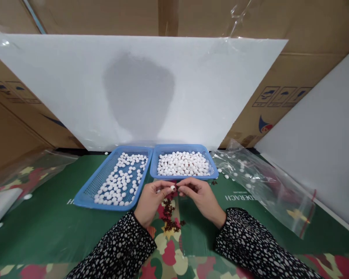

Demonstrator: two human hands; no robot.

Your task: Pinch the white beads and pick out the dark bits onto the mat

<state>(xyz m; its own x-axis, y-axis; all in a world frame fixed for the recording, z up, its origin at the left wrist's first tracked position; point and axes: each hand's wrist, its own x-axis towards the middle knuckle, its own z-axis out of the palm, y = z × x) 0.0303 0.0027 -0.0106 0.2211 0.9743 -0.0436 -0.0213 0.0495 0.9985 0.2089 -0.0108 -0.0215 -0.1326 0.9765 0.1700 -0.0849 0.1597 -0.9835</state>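
Observation:
My left hand (pixel 152 199) pinches a small white ball (pixel 173 188) between thumb and fingertips. A dark reddish bit shows on the ball's right side. Close against it, my right hand (pixel 200 197) has thumb and forefinger pressed together; whatever lies between them is too small to make out. Below both hands, a loose pile of dark red-brown bits (pixel 170 217) is scattered on the table covering. Just beyond my fingers stands a blue basket (pixel 154 161) full of white balls, some with dark red spots. To the left, another blue basket (pixel 88 190) holds plainer white balls.
A clear plastic bag (pixel 279 201) with several white balls in it lies on the right. Another plastic sheet (pixel 43 164) is at the left beside a white object (pixel 2 205). A white board (pixel 197 89) leans against cardboard boxes (pixel 308 73) behind the baskets.

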